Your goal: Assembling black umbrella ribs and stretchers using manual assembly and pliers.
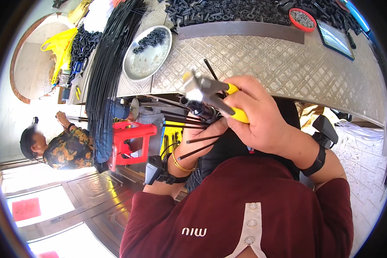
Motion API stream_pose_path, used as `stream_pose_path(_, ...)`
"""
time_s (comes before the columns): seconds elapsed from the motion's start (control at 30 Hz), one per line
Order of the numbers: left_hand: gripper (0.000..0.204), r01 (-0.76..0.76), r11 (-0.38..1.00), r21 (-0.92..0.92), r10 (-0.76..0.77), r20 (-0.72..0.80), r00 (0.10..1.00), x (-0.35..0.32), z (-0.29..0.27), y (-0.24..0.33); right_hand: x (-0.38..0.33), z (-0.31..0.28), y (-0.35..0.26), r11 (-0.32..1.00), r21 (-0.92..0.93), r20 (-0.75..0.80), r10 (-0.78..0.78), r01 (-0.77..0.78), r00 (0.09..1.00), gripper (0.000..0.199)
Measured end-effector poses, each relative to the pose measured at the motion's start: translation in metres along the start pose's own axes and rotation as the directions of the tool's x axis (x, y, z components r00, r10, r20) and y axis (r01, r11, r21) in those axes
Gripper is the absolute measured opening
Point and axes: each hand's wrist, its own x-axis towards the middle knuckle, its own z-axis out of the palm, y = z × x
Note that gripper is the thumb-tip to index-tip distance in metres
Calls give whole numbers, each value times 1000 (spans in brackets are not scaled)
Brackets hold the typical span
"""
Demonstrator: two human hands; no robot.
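Observation:
My right hand [260,118] is closed around the yellow grips of a pair of pincers [211,89], whose bright metal head points up and left. Directly below that head is a black hub with thin rods [205,112], resembling part of an umbrella frame. My left hand [206,139] grips it from underneath, fingers partly hidden behind the hub and my right hand. Several black rods fan out from it to the left and downward, and one [210,69] sticks up behind the pincers. Whether the pincers' jaws touch the hub cannot be made out.
Along the bench [245,60] lie a metal strip [241,31], heaped black parts [228,10], a red dish of small pieces [302,19] and a steel bowl [146,62]. Long black rods [109,56] hang over its left side. A red stool [133,142] and a seated person [66,144] are left.

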Motion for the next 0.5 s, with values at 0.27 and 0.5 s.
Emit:
stream_pose_path(0.27, 30, 64, 986, -154, -51, 90, 995, 7, -31, 1, 4, -24, 0, 971, 55, 166, 223, -235, 961, 22)
stream_pose_path(0.5, 28, 49, 982, -181, -56, -37, 998, 0, -30, 9, 13, -57, 2, 867, -473, 339, 16, 155, 941, 23)
